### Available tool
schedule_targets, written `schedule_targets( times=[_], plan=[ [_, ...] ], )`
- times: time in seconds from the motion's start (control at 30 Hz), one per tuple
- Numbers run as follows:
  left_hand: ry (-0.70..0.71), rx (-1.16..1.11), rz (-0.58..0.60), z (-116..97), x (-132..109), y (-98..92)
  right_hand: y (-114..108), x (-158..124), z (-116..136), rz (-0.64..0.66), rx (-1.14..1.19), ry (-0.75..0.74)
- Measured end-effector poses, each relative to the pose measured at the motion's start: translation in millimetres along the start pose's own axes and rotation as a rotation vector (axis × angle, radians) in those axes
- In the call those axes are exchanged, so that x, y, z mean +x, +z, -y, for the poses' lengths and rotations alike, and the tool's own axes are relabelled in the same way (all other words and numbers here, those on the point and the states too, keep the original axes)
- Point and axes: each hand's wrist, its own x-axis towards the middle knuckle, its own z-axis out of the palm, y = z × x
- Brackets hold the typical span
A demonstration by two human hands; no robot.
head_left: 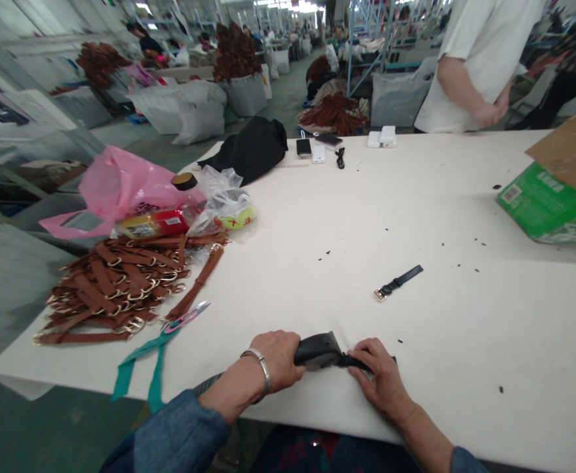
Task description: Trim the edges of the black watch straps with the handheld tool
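Note:
Near the table's front edge my left hand (278,358) is wrapped round a black handheld tool (318,350), whose wide end points right. My right hand (379,378) pinches a short black strap (354,361) flat over the table, its left end touching or very close to the tool. A metal bracelet is on my left wrist. Farther back and to the right lies another black strap with a gold buckle (398,282), touched by neither hand. What the tool's tip does to the strap is too small to tell.
On the white table (317,289), brown straps with metal rings (115,286) are heaped left, beside scissors (188,316) with teal cloth. Behind are a pink bag (115,187), black cloth (255,150) and phones. A green box (553,197) stands right. A person in white (469,72) stands across.

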Motion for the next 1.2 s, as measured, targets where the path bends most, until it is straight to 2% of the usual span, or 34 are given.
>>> schedule_targets(
  times=[0.27,0.43,0.57,0.73,0.93,1.1,1.2],
  plan=[
    [-0.046,-0.025,-0.025,2,-17,8.5,-1,0,3,0.003,-0.023,-0.025],
    [-0.036,-0.036,-0.041,-1,-9,8.4,-2,1,6,0.007,-0.02,-0.005],
    [-0.054,-0.062,-0.058,-1,-7,16.4,-1,0,7,-0.021,-0.016,-0.013],
    [-0.067,-0.091,-0.074,5,-12,28.8,-4,-6,0,-0.054,-0.032,-0.028],
    [-0.076,-0.085,-0.082,5,-18,29.2,-12,-16,-9,-0.023,-0.068,-0.059],
    [-0.053,0.007,-0.125,0,-35,29.3,-9,-18,-14,-0.013,-0.056,-0.048],
    [-0.004,0.015,-0.139,-12,-42,31.4,-9,-16,-16,0.006,-0.024,-0.068]
  ],
)
